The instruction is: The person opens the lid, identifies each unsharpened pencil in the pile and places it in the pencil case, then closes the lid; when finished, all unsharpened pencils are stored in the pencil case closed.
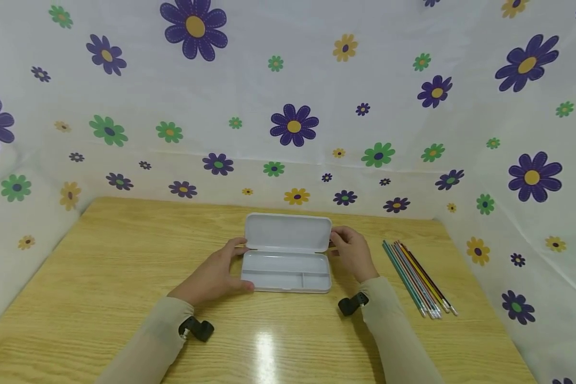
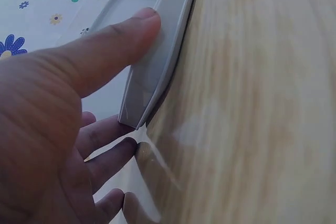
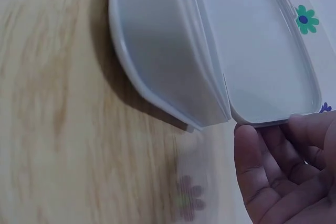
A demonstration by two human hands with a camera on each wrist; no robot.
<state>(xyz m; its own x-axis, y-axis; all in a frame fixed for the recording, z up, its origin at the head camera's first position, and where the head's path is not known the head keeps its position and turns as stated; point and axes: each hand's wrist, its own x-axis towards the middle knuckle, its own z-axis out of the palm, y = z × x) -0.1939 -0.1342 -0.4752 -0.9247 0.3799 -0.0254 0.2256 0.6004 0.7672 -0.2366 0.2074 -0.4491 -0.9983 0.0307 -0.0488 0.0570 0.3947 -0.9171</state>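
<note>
A white pencil case (image 1: 272, 280) lies wide on the wooden table, its lid (image 1: 288, 232) raised at the back on a hinge. Thin dividers split its bare tray into compartments. At the left end, my left hand (image 1: 214, 274) holds the case, thumb (image 2: 126, 38) on the front side and fingers reaching round the end. My right hand (image 1: 353, 252) grips the lid's right edge; in the right wrist view the thumb and fingers (image 3: 251, 153) meet the lid's rounded corner (image 3: 262, 114). The fingers behind the lid are partly hidden.
Several pencils (image 1: 417, 280) with white eraser ends lie in a loose bundle on the table (image 1: 125, 266), right of my right hand. A white cloth (image 1: 288, 80) printed with flowers hangs behind the table and along both sides.
</note>
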